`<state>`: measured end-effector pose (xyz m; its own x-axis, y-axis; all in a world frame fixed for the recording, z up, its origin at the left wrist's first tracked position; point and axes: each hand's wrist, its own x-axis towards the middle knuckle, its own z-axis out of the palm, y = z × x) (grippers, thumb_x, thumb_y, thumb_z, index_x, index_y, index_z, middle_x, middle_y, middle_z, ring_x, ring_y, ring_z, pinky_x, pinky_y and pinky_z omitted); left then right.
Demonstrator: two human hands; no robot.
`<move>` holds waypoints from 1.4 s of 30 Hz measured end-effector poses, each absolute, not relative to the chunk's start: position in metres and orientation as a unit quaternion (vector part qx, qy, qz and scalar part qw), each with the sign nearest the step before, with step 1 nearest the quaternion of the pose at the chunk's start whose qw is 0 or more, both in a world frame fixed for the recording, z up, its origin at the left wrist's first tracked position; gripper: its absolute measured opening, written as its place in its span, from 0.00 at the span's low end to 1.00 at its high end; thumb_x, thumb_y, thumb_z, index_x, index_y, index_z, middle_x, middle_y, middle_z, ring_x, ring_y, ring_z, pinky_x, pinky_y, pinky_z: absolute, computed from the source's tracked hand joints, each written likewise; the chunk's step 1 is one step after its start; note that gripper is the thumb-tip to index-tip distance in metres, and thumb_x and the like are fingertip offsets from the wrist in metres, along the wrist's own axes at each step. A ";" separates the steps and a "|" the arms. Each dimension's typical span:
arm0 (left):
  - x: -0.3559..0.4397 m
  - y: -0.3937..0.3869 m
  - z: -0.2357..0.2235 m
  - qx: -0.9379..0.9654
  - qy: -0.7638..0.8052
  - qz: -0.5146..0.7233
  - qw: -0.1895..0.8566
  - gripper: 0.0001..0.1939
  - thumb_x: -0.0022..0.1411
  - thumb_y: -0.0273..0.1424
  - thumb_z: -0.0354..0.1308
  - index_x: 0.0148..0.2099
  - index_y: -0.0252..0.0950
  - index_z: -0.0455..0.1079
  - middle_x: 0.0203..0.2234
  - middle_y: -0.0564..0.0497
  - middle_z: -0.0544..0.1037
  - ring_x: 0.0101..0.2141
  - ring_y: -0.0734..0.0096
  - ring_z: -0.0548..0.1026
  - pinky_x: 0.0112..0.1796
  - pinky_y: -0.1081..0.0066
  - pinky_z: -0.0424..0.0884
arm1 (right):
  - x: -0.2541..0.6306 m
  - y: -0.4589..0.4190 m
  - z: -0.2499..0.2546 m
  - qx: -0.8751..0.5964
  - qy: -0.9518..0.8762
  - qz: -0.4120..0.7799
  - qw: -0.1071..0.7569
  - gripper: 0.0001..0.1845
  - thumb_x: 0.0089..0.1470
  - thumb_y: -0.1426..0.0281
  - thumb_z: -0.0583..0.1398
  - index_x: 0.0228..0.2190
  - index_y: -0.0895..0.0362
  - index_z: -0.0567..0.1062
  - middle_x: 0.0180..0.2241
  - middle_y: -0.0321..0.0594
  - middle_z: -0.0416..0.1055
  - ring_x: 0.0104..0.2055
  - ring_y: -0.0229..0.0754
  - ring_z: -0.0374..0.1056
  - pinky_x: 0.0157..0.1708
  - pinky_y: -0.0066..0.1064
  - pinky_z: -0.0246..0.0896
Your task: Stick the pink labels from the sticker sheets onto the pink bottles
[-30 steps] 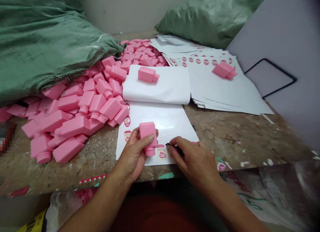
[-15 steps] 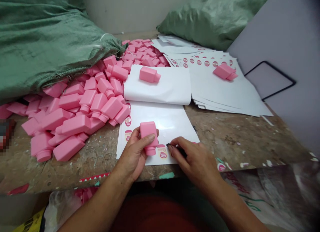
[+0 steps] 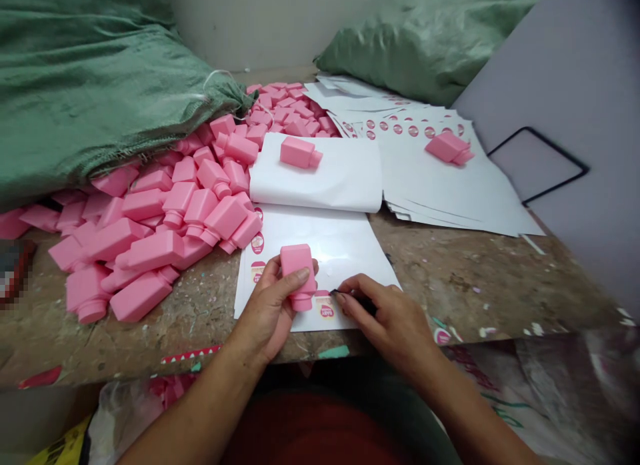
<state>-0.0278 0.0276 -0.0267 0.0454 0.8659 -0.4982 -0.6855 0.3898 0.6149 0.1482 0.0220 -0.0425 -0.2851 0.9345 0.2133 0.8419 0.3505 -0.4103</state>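
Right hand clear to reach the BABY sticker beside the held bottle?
Probably yes: the right hand holds a dark tool at the sticker; the pink bottle appears beside it, not over it.

Smooth plastic, softly matt, on the pink bottle [image 3: 296,258] near the tabletop's front edge; same finish across the heap of bottles [image 3: 150,250] towards the left edge. Glossy white paper in the label sheet [image 3: 343,241] at the front edge, catching a bright shine; duller on its rolled-back fold [image 3: 345,181]. Smooth, flat paper in the stack [image 3: 450,191] towards the right edge. Coarse woven cloth, plastic-like, wrinkled and faintly sheeny, in the green sack [image 3: 100,111] over the left back corner, frayed at its mouth; shinier on the other sack [image 3: 420,51] along the back edge. Rough, worn, wood-like board for the tabletop [image 3: 440,268].
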 end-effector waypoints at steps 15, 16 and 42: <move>-0.029 0.028 -0.027 0.096 0.430 0.546 0.713 0.20 0.55 0.22 0.64 0.50 0.33 0.67 0.42 0.43 0.79 0.47 0.64 0.76 0.54 0.60 0.66 | 0.145 0.018 -0.044 -0.576 -0.786 0.083 0.208 0.11 0.61 0.66 0.53 0.32 0.54 0.75 0.24 0.38 0.76 0.26 0.44 0.68 0.29 0.34 0.50; -0.029 0.028 -0.027 0.098 0.430 0.546 0.712 0.19 0.54 0.23 0.65 0.49 0.33 0.68 0.42 0.43 0.79 0.46 0.63 0.76 0.54 0.60 0.66 | 0.144 0.018 -0.044 -0.576 -0.787 0.082 0.206 0.11 0.61 0.66 0.53 0.32 0.54 0.75 0.24 0.38 0.76 0.26 0.44 0.68 0.30 0.34 0.50; -0.030 0.029 -0.026 0.061 0.412 0.561 0.716 0.13 0.58 0.25 0.63 0.46 0.33 0.69 0.38 0.43 0.80 0.45 0.61 0.78 0.50 0.62 0.70 | 0.152 -0.002 -0.030 -0.523 -0.787 0.264 0.192 0.17 0.55 0.64 0.62 0.47 0.51 0.80 0.41 0.43 0.82 0.38 0.51 0.78 0.39 0.44 0.71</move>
